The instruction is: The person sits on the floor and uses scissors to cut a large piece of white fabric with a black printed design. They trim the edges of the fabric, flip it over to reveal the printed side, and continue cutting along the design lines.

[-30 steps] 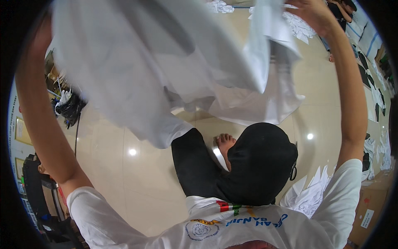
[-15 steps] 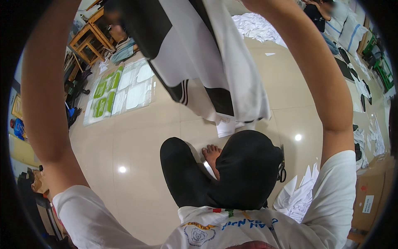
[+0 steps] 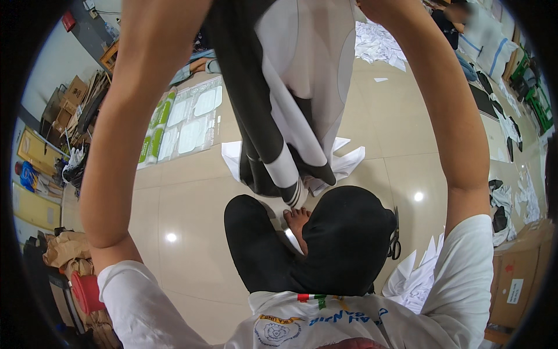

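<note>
I hold up a black-and-white fabric garment, hanging in loose folds over my bare foot and black-clad knee. My right hand is at the top edge, its fingers closed on the fabric. My left forearm rises out of the top of the picture beside the fabric, with the hand out of view. White pieces lie on the floor behind the hanging cloth. A pair of black-handled scissors lies by my right knee, near a pile of white cut fabric.
Plastic-wrapped flat packs lie ahead left on the tiled floor. A white fabric heap is at the back. A co-worker sits by white sacks. Cardboard boxes stand right, clutter left.
My left arm has swung inward to the right. The cloth, earlier spread high and wide, now hangs narrower and lower, toward my foot. My right arm has shifted slightly inward.
</note>
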Demonstrator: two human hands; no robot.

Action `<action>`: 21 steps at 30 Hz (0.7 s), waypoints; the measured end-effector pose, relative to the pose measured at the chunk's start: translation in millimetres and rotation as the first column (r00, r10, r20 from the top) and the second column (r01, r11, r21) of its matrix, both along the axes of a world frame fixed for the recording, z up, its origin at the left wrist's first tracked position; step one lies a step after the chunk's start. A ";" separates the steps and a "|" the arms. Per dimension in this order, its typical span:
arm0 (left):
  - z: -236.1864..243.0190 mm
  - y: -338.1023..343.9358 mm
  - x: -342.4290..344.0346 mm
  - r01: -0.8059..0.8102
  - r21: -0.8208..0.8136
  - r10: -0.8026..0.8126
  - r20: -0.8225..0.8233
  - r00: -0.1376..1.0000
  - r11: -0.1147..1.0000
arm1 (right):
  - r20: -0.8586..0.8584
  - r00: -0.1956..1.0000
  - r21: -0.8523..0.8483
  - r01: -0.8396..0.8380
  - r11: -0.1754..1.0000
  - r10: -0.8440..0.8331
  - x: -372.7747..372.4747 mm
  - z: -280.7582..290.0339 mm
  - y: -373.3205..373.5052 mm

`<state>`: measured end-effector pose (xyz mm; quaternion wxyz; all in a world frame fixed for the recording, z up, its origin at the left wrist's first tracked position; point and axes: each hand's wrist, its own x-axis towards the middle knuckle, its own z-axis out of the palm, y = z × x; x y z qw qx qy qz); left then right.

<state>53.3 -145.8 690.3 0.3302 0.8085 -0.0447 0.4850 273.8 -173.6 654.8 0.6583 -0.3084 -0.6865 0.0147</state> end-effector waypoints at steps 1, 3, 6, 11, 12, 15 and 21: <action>-9.7 5.9 -7.0 -0.029 0.158 0.033 -0.023 0.999 0.987 | -0.017 1.000 -0.073 0.007 0.997 -0.008 -2.1 0.4 -0.8; -29.2 -10.2 1.2 -0.293 0.358 0.290 0.064 0.955 0.887 | -0.048 0.998 -0.210 0.022 0.977 -0.033 -7.8 3.7 -9.6; -46.5 -28.9 28.0 -0.421 -0.034 0.399 -0.253 0.881 0.907 | 0.183 0.983 -0.131 -0.005 0.991 0.029 -2.0 -14.9 -18.8; -65.0 25.3 9.6 -0.210 0.017 0.201 -0.373 0.906 0.978 | 0.110 0.964 -0.217 0.261 0.941 -0.243 -5.6 -15.9 -32.5; -61.2 22.6 9.9 -0.177 0.025 0.176 -0.303 0.937 0.984 | 0.030 0.986 -0.284 0.165 0.945 -0.163 -6.4 -21.2 -29.8; -59.2 35.2 17.9 -0.118 0.101 0.127 -0.087 0.988 0.988 | -0.071 0.997 -0.347 -0.062 0.936 0.040 -24.1 -42.7 -26.9; -22.6 6.6 14.4 -0.333 -0.262 0.295 -0.176 0.939 0.906 | 0.002 0.996 -0.614 0.071 0.786 -0.089 -25.5 -102.6 -15.1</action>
